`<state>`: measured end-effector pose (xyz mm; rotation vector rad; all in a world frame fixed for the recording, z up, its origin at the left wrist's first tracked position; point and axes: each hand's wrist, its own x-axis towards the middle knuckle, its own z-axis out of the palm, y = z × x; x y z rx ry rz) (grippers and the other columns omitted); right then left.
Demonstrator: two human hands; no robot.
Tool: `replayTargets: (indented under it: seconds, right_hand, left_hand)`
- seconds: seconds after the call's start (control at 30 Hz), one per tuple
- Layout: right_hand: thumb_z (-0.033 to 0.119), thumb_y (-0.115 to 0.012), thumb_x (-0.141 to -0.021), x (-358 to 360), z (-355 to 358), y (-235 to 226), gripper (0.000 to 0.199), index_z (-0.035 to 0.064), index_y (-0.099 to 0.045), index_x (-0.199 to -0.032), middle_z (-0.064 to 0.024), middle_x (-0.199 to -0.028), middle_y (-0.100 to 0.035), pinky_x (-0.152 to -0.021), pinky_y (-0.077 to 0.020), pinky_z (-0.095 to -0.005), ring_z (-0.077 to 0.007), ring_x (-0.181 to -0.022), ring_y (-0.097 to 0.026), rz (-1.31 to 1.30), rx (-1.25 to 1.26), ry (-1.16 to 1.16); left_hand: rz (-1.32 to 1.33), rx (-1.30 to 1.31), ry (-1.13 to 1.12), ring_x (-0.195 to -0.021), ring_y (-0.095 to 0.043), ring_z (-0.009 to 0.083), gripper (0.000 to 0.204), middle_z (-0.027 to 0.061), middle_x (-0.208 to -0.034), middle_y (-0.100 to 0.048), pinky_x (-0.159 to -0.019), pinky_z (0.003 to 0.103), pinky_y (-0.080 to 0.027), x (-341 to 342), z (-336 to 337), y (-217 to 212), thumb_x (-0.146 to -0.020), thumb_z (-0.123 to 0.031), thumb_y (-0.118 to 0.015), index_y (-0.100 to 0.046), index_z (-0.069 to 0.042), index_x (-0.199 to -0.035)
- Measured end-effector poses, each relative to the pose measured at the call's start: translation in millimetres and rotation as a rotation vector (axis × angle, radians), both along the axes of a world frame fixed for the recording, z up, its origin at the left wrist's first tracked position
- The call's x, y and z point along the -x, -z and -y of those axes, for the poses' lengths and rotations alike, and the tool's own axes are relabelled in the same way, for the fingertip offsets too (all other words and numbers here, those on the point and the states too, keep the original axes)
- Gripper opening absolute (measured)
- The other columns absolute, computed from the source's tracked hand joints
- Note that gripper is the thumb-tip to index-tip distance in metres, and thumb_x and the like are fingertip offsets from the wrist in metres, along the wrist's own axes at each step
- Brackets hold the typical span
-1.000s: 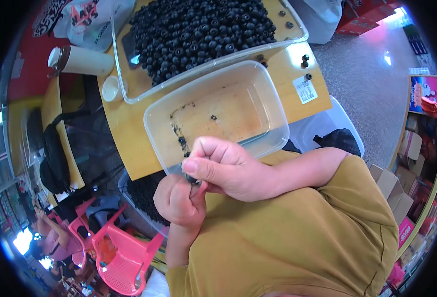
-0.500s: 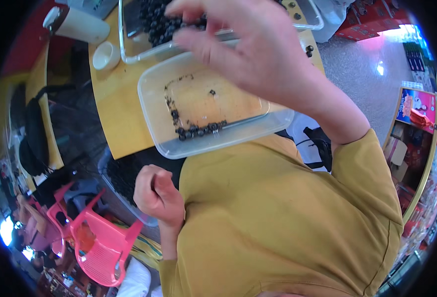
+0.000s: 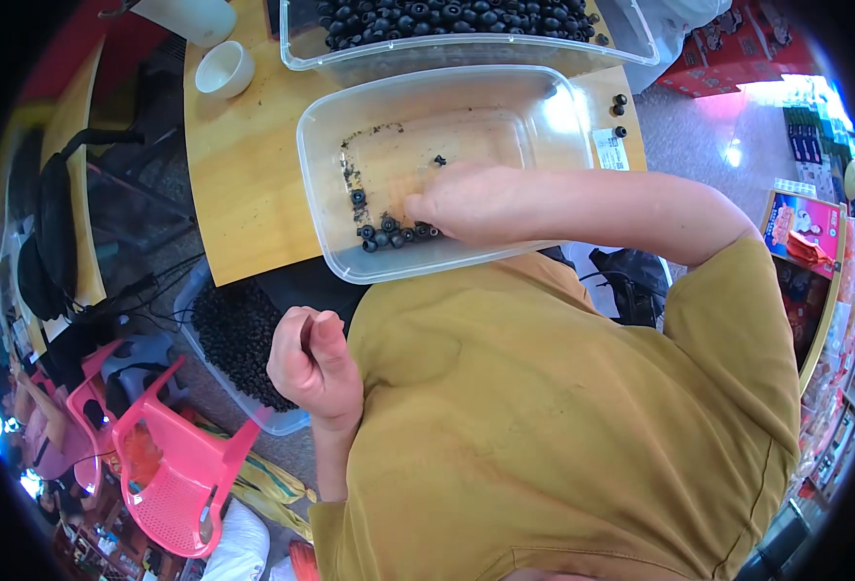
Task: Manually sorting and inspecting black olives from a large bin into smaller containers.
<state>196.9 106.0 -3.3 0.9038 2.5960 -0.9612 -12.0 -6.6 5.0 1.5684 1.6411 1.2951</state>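
My right hand reaches into a clear plastic box at the table's near edge. Its fingertips are low inside, beside a row of small round black pieces along the near wall. Blur and the hand itself hide what the fingers do. One more black piece lies farther back on the box's bottom, and dark crumbs dot its left side. My left hand is closed in front of my body, left of the box, thumb over curled fingers. Whatever it may hold is hidden.
Behind stands another clear box heaped with black pieces. A white cup is at the table's left; loose pieces lie at the right edge. Below, a floor tub holds more. Pink chairs stand lower left.
My right hand has come down from above the far box into the near one. My left hand stays closed in almost the same place. The view has tilted slightly.
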Motion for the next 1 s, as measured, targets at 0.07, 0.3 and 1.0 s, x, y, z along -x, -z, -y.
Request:
replayTargets:
  seconds: [0.07,0.3,1.0]
  right_hand:
    - [0.011,-0.049,-0.078,-1.0,-1.1,-7.2,0.016,0.0011,-0.052,-0.09,-0.0206,-0.076,-0.057,-0.065,-0.0436,-0.0453,-0.0372,-0.076,-0.055,-0.034,-0.002,0.081]
    - [0.013,-0.049,-0.087,4.9,-3.1,-38.0,0.013,0.002,-0.053,-0.092,-0.0058,-0.075,-0.057,-0.062,-0.0453,-0.0286,-0.015,-0.068,-0.055,-0.551,0.659,0.469]
    - [0.016,-0.049,-0.089,1.8,31.7,-56.3,0.023,-0.0021,-0.055,-0.102,-0.0056,-0.078,-0.057,-0.061,-0.044,-0.023,-0.0103,-0.066,-0.053,-1.209,1.361,0.678]
  left_hand:
    - [0.002,-0.014,0.002,-0.049,-0.044,0.0142,0.025,0.0066,-0.057,-0.047,-0.046,0.024,-0.035,1.0,1.2,1.6,-0.085,-0.016,-0.057,-0.047,0.002,-0.071]
    - [0.096,0.039,0.041,-0.047,-0.041,0.0139,0.024,0.0062,-0.057,-0.045,-0.044,0.025,-0.033,-2.8,-5.3,-7.9,-0.084,-0.014,-0.058,-0.046,0.002,-0.07]
    - [0.225,-0.04,0.245,-0.049,-0.042,0.0144,0.024,0.0057,-0.059,-0.047,-0.046,0.024,-0.033,-31.2,-22.7,-26.3,-0.083,-0.013,-0.06,-0.046,-0.001,-0.069]
